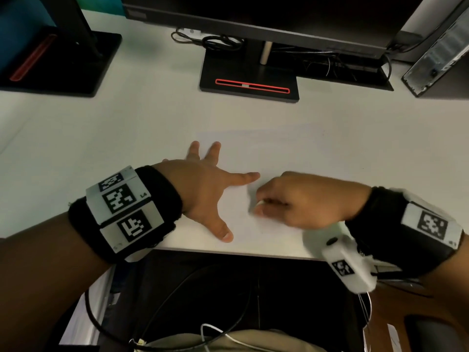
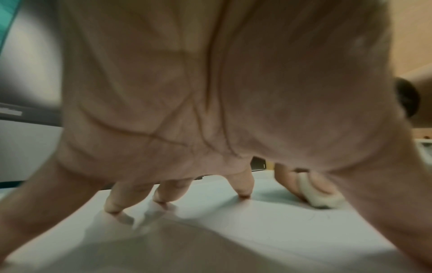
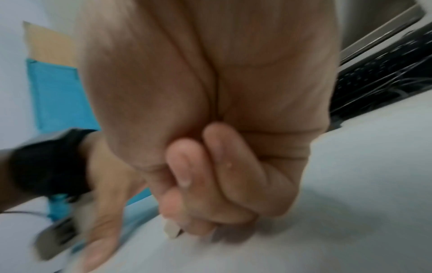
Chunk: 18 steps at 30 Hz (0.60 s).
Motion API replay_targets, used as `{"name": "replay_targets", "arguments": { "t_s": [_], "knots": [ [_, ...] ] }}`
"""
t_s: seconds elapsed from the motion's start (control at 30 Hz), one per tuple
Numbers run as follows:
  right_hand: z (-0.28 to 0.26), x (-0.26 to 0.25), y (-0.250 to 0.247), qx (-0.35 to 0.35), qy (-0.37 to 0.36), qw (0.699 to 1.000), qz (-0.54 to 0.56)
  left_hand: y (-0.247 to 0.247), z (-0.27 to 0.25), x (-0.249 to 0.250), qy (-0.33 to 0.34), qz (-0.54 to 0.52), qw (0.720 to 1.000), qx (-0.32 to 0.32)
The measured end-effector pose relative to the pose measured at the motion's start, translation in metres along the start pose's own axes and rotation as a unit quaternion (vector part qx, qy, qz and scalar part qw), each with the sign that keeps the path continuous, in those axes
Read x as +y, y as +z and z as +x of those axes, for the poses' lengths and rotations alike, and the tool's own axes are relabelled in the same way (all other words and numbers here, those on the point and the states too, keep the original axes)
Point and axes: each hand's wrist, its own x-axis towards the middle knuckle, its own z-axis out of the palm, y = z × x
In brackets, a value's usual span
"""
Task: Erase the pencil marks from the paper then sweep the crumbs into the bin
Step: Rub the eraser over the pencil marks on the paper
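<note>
Erasing step underway, judging by the pose: left hand (image 1: 205, 189) splayed flat with straight fingers pressing down the paper (image 1: 291, 153), right hand (image 1: 291, 201) curled tight and pinching a small white eraser (image 2: 320, 196) against the sheet. To do it well: keep the left palm weight close to the rubbed spot so the thin sheet doesn't buckle or tear, use short strokes, moderate pressure, rub away from the pinned side, not toward it. Faint pencil marks (image 2: 320, 216) show only in the left wrist view, just in front of the eraser tip; in the head view they are too pale to make out. The paper lies on the white desk (image 1: 101, 128) near its front edge, almost same tone as the desk, edges hard to trace. The eraser sits between the two hands, just beside the left index finger and thumb span, touching the paper. Hands are close but apart, not touching. Crumbs too small to tell. No bin in any view, so sweep destination unknown. Monitor stand (image 1: 250, 80) well behind the paper, out of the way
</note>
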Motion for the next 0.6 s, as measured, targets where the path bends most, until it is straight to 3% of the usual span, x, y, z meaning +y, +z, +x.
{"name": "replay_targets", "arguments": {
  "t_s": [0.1,0.27,0.4,0.5,0.6],
  "knots": [
    [0.003,0.009,-0.009,0.044,0.031,0.999,-0.003,0.000,0.000,0.000,0.000,-0.007,1.000,0.000],
    [0.001,-0.008,0.004,-0.007,-0.006,1.000,0.005,0.001,0.000,0.000,0.001,-0.002,1.000,0.003],
    [0.009,0.004,-0.009,0.052,0.038,0.998,-0.011,0.000,-0.001,0.000,0.003,-0.012,1.000,0.004],
    [0.009,-0.017,0.005,0.015,-0.012,1.000,-0.001,0.001,0.000,0.001,0.003,-0.010,1.000,0.003],
    [0.009,-0.012,-0.006,-0.009,0.004,1.000,-0.005,0.001,-0.001,0.000,0.000,-0.005,1.000,0.002]
  ]
}}
